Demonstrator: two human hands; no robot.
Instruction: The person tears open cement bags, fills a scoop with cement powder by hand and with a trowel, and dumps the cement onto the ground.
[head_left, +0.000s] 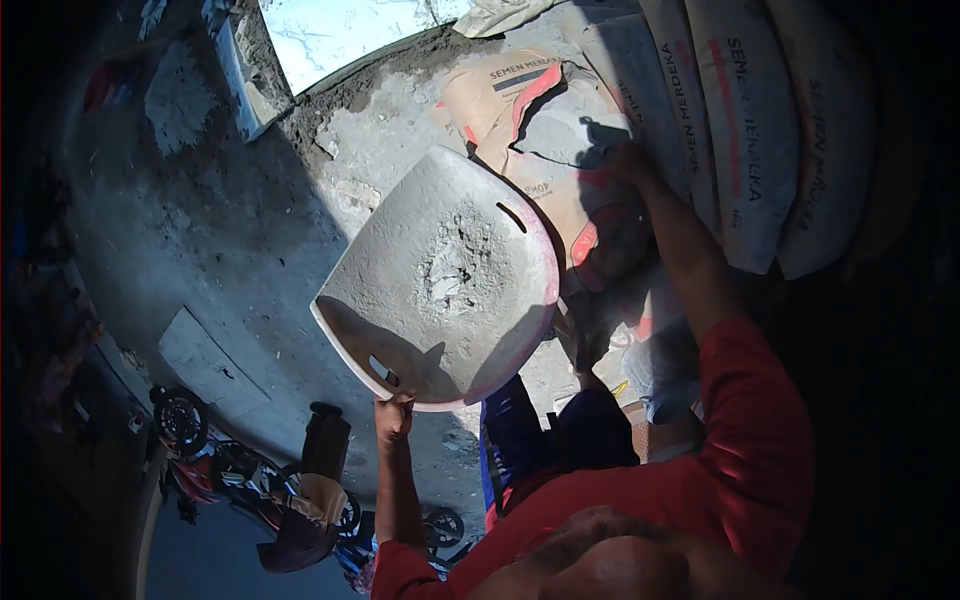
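A wide pan-shaped carrying scoop (400, 230) is tilted in front of me, coated in grey dust. Some grey cement powder (465, 265) lies in its middle. My left hand (395, 412) is closed around its lower rim at the slot handle. At upper right, an open paper cement bag (545, 190) lies torn, with grey powder showing in its mouth. My right hand (627, 162) is at the edge of that opening, its fingers looking curled. Dark shade covers them, so whatever they hold cannot be made out.
Several full cement bags (745, 140) are stacked at the upper right. A flat sheet (212, 355) lies on the dusty concrete floor (260, 230). Motorcycles (270, 480) stand at lower left. Near my legs is clear plastic wrapping (660, 375).
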